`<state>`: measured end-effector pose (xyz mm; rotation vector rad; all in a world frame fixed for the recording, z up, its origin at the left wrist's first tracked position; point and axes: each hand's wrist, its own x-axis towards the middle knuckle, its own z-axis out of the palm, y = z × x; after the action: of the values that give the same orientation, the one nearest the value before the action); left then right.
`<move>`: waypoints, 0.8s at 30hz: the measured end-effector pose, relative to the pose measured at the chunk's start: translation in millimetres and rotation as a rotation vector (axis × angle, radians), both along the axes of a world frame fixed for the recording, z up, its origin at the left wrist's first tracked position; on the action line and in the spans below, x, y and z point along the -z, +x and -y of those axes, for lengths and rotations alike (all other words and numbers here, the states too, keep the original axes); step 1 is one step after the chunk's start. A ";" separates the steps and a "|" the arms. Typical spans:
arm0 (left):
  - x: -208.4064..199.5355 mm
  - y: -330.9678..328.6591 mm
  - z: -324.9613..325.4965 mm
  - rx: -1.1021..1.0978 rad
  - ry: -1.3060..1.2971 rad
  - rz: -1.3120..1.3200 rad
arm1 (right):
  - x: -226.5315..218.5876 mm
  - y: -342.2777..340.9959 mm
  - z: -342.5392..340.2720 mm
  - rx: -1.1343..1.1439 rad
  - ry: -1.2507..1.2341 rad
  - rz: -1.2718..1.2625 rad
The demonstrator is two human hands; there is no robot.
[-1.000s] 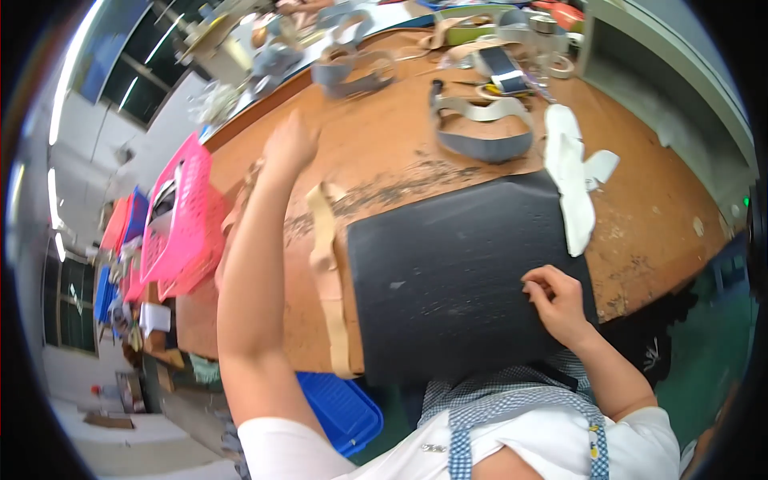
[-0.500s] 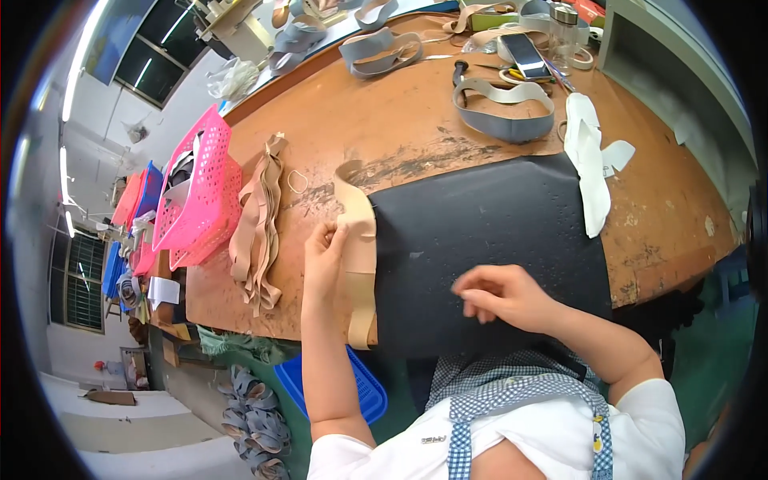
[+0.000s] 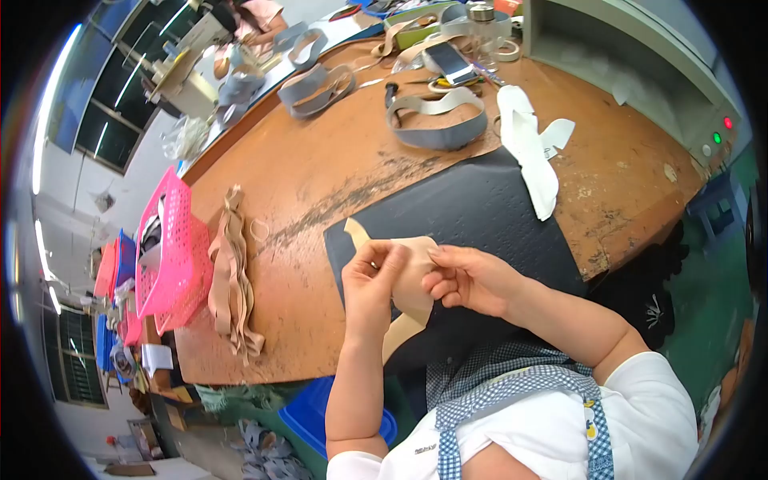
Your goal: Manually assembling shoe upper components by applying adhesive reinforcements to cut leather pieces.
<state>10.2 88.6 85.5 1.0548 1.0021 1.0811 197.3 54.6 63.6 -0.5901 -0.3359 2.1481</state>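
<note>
A beige strip [image 3: 414, 276] of soft sheet material is raised over the black mat [image 3: 472, 200], with its ends hanging at the far left and toward me. My left hand [image 3: 373, 276] pinches its left side between thumb and fingers. At the strip's right edge, my right hand [image 3: 472, 276] is closed, thumb and forefinger pinching it. The two hands are close together, and part of the strip is hidden behind the left fingers.
Left of the mat lies a bundle of brown strips [image 3: 232, 280], beside a pink basket [image 3: 172, 268]. Beyond are a grey band loop [image 3: 440, 132], a phone [image 3: 450, 62] and a glass jar [image 3: 483, 40]. White pieces [image 3: 528, 152] lie on the mat's right edge. Another person [image 3: 260, 20] sits far left.
The beige strip has been lifted from the mat's left edge and moved right. My right hand has closed on its edge. The whole view has turned somewhat.
</note>
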 end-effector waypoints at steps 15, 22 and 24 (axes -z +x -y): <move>45.7 99.2 -222.0 0.168 1.364 -1.142 | -75.3 85.0 96.5 0.212 0.303 0.100; -56.3 68.7 -120.9 0.245 0.778 -0.743 | -27.5 60.6 42.3 0.281 -0.006 0.154; -81.3 49.9 -76.4 0.284 0.778 -0.754 | -6.9 43.2 17.5 0.275 -0.015 0.117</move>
<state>60.1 165.0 166.8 2.2798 0.9588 0.8430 240.6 37.0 70.5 -0.7285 -0.2842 1.8588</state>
